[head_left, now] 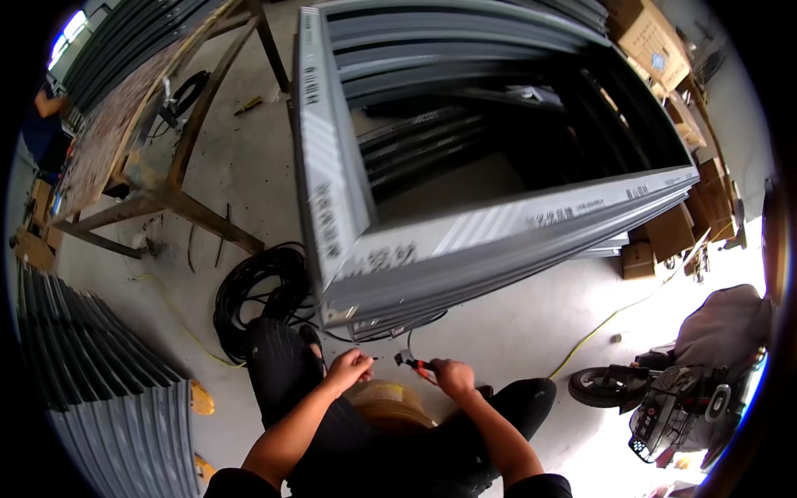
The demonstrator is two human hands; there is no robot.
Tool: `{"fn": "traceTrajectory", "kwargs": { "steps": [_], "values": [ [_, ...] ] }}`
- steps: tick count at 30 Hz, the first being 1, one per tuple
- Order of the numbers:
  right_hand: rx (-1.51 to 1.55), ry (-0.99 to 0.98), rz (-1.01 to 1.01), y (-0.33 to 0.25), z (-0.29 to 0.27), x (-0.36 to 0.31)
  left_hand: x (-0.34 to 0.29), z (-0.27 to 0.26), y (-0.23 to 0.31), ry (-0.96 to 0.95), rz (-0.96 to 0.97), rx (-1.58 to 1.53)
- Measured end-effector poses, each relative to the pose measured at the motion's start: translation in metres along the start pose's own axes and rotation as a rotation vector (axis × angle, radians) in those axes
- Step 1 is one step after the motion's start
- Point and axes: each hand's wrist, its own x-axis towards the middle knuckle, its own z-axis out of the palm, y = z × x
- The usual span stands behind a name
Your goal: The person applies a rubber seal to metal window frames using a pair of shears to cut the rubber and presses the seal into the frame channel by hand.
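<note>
My left hand (349, 369) is closed in a pinch above my lap. A small dark piece sticks out from its fingertips toward the right; its kind is too small to tell. Facing it, my right hand (454, 378) grips a pair of pliers (422, 364) with black and red-orange handles. Their dark head points left, a short gap away from the left fingertips. Below and between the hands sits a round yellowish-brown spool (390, 402), partly hidden by my legs. Just ahead stands a stack of grey metal frames (465, 241) with printed wrap.
A coil of black cable (259, 290) lies by my left leg. Grey metal profiles (124, 415) are stacked at lower left, near a workbench (124, 124) with a person (46, 124) beyond. Cardboard boxes (656, 46) and a two-wheeled vehicle (685, 390) stand on the right. A yellow cord (598, 330) crosses the floor.
</note>
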Motion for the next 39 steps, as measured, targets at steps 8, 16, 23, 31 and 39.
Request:
{"fn": "traceTrajectory", "kwargs": {
  "steps": [8,16,23,31,39],
  "values": [
    [0.667,0.399,0.211,-0.014,0.191,0.015,-0.071,-0.003,-0.026,0.277,0.232,0.240],
    [-0.192,0.430,-0.028,-0.034,0.127,0.061,-0.065,-0.025,0.009,0.304,0.459,0.345],
    [-0.005,0.381,0.075,-0.001,0.132,0.132,-0.046,-0.008,-0.002,0.440,0.422,0.867],
    [-0.238,0.701,-0.037,0.081,0.142,0.225,-0.021,-0.012,-0.005,0.240,0.151,1.006],
    [-0.287,0.503,-0.065,0.073,0.128,0.232,-0.027,-0.061,-0.053,0.328,0.089,0.998]
  ]
}}
